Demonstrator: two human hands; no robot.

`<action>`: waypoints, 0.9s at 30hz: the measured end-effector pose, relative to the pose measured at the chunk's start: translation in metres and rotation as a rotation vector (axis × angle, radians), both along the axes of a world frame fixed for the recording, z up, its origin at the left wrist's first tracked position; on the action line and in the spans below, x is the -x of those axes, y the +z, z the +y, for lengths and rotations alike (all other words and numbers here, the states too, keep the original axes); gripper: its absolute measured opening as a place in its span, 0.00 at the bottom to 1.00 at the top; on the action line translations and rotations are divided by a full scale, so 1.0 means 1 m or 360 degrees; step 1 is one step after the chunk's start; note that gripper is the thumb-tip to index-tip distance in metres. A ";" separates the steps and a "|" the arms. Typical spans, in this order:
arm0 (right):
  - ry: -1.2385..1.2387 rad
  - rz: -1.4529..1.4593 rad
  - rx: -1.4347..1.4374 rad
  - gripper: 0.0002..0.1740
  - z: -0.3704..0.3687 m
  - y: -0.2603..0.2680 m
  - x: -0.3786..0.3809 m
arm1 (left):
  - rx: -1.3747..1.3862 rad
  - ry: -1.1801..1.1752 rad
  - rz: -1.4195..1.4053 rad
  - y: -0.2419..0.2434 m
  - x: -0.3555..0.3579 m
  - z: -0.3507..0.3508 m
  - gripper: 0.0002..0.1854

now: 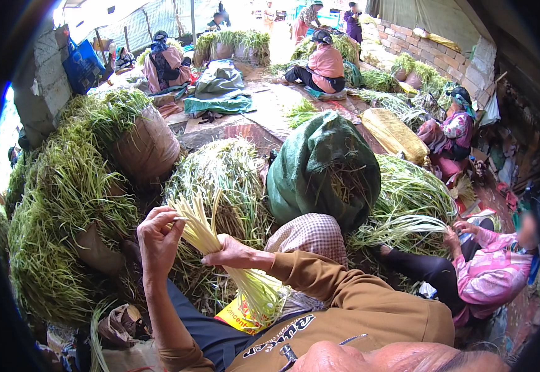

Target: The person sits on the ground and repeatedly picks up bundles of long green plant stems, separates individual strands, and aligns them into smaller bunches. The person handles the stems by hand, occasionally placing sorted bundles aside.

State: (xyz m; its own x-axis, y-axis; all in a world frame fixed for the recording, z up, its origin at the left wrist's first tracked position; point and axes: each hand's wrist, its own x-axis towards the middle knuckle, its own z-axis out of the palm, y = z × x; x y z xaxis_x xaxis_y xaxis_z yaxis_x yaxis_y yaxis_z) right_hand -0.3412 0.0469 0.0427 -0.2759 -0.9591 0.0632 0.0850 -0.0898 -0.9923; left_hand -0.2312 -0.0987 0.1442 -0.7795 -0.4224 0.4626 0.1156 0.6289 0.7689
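Note:
My right hand (237, 253) is closed around a bunch of pale yellow-green leafy stalks (200, 223). The cut-looking ends point up and to the left, and the leafy tails hang below my fist over my lap. Beside the upper ends, my left hand (160, 235) pinches the pale end of one thin stalk between thumb and fingers. A yellow printed sheet or bag (239, 316) lies on my lap under the hanging leaves. Directly ahead stands a big heap of the same green stalks (223, 186), partly hidden behind my hands.
A green woven sack (318, 172) stands ahead, with a checked cloth (309, 235) in front. Tall bundles (65, 204) crowd the left. A co-worker (488, 269) sits close on the right, holding stalks. Others sit farther off, near a yellow sack (395, 135) and a brick wall (418, 51).

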 end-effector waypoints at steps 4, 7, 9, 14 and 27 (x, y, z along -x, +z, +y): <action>0.0004 0.0021 0.0037 0.07 -0.002 -0.003 0.001 | -0.0063 0.0094 0.0085 -0.011 0.004 -0.004 0.14; -0.0009 -0.0019 -0.0011 0.07 -0.001 -0.004 0.002 | -0.0004 0.0198 -0.0038 -0.008 0.006 0.003 0.17; 0.0004 -0.0033 0.0028 0.06 -0.001 -0.005 0.003 | 0.0103 0.0250 -0.0049 -0.012 0.008 0.002 0.18; 0.0063 -0.0005 0.0093 0.05 -0.005 -0.014 0.001 | -0.0100 0.0318 0.0048 -0.017 0.006 -0.009 0.09; -0.0234 -0.0223 0.0115 0.06 -0.006 -0.010 0.017 | -0.0724 0.0383 0.0206 -0.029 -0.021 -0.011 0.20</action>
State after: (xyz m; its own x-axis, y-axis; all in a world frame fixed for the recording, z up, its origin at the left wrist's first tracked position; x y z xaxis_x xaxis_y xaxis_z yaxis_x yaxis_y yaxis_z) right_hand -0.3581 0.0406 0.0326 -0.4235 -0.9022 0.0818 0.2021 -0.1822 -0.9623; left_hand -0.2101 -0.1099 0.1156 -0.5846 -0.7626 0.2769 0.1209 0.2556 0.9592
